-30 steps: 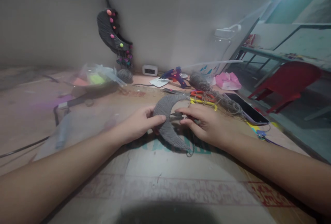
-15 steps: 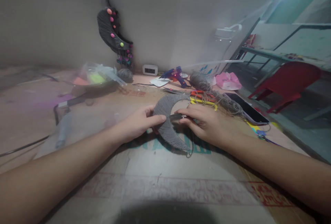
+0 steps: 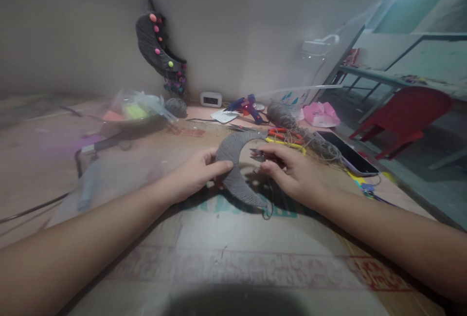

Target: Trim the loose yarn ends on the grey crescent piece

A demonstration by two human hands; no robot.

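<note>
A crescent moon shape [image 3: 233,170] wrapped in grey yarn is held above the cardboard near the middle of the view. My left hand [image 3: 199,172] pinches its outer curve, thumb on the front face. Inside the crescent's hollow, my right hand [image 3: 288,167] grips small dark thread snips [image 3: 257,154], their tips pointing left and apart from the yarn wrapping. Most of the snips is covered by my fingers. A loose yarn tail [image 3: 271,204] hangs by the crescent's lower tip.
Behind my hands lie orange-and-yellow-handled scissors [image 3: 286,136], a blue glue gun [image 3: 248,107], grey yarn [image 3: 282,114] and a phone [image 3: 346,153]. A white digital clock [image 3: 211,99] stands by the wall. A decorated dark crescent [image 3: 155,43] hangs at the left, above a bowl [image 3: 134,111] with plastic bags.
The snips have drawn back to the right from the crescent's inner edge, and their blades now look parted. My left hand keeps its grip on the crescent.
</note>
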